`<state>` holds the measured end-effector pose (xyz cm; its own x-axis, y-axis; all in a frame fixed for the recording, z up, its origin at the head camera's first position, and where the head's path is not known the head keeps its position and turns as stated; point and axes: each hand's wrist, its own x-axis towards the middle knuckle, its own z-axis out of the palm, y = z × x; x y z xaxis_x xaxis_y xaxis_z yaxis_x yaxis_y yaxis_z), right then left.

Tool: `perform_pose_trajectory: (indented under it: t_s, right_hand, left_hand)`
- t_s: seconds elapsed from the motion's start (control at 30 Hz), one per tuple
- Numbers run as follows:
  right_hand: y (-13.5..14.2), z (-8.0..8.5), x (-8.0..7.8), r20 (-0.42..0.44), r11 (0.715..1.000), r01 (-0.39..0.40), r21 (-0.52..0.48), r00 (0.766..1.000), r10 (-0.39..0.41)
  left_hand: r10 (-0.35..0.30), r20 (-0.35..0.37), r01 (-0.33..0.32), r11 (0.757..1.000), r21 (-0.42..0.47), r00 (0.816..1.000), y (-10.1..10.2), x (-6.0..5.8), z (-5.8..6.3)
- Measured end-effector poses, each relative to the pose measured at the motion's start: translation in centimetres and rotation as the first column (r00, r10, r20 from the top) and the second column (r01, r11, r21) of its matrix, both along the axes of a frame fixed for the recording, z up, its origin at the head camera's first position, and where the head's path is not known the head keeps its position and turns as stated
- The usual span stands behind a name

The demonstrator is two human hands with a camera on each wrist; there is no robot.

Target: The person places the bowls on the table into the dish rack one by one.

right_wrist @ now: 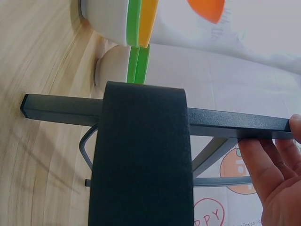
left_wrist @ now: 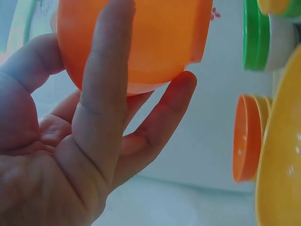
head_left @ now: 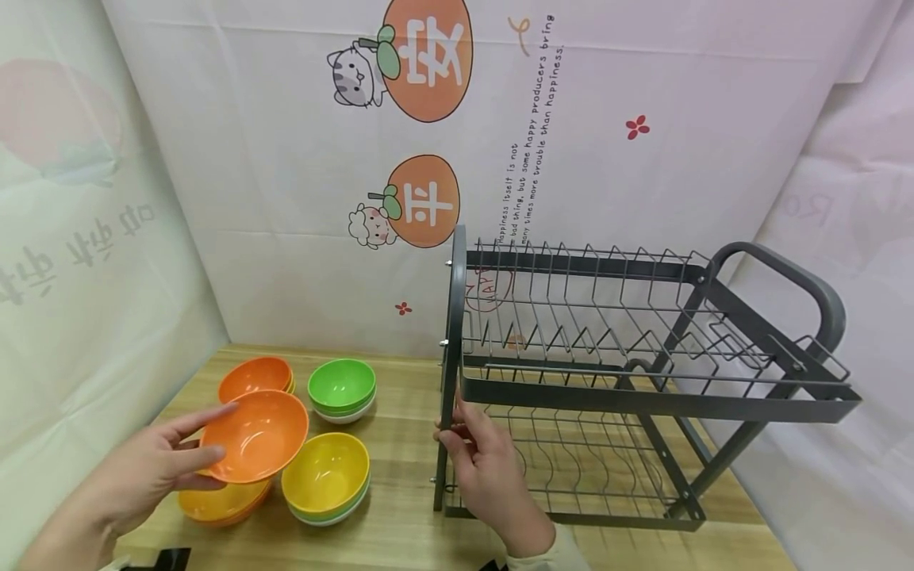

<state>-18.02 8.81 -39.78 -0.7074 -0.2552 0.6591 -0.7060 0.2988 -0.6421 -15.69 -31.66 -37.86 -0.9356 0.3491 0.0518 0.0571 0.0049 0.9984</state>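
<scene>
My left hand (head_left: pixel 146 468) holds an orange bowl (head_left: pixel 255 436) by its left side, raised over a stack of bowls with a yellow one (head_left: pixel 223 503) on top. In the left wrist view, fingers spread around the outside of this orange bowl (left_wrist: pixel 160 42). At the front left upright of a dark grey two-tier dish rack (head_left: pixel 455 317), my right hand (head_left: pixel 493 476) grips the post just below the upper tier. The right wrist view shows its thumb on one side of the post (right_wrist: pixel 235 123) and its fingers on the other.
Another orange bowl (head_left: pixel 251 377) tops a stack at the back left. Beside it stands a stack with a green bowl (head_left: pixel 341 384) on top. A yellow bowl (head_left: pixel 327 469) tops the stack nearer the front. Printed cloth (head_left: pixel 286 159) hangs behind the wooden table (head_left: pixel 400 444).
</scene>
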Motion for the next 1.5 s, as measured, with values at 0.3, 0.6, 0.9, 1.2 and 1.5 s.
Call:
perform_pose_trajectory:
  t_s: [0.3, 0.6, 0.9, 1.2, 1.5]
  right_hand:
    - [-0.3, 0.1, -0.1, -0.022, 1.000, 0.018, -0.008, 1.000, -0.018]
    - [-0.6, 0.1, 0.2, -0.059, 0.998, 0.057, -0.024, 0.997, -0.058]
    - [-0.6, 0.0, -0.2, -0.026, 0.996, 0.083, 0.025, 0.996, -0.082]
    - [-0.2, 1.5, 0.3, 0.081, 0.990, 0.144, -0.014, 0.987, -0.142]
    - [2.2, 3.8, 3.2, 0.427, 0.976, 0.132, -0.171, 0.903, -0.047]
  left_hand:
    - [-0.042, 0.051, 0.044, 0.998, -0.035, 0.998, 2.2, 0.2, 0.7]
    - [-0.036, 0.108, 0.043, 0.997, -0.064, 0.993, 3.8, 0.5, 0.8]
    - [-0.014, 0.099, 0.026, 0.993, -0.118, 0.995, 5.5, 0.6, 1.2]
    - [-0.013, 0.118, 0.026, 0.994, -0.110, 0.993, 7.0, 0.8, 1.5]
    - [-0.126, 0.105, 0.124, 0.992, 0.027, 0.986, 9.1, 1.4, 1.5]
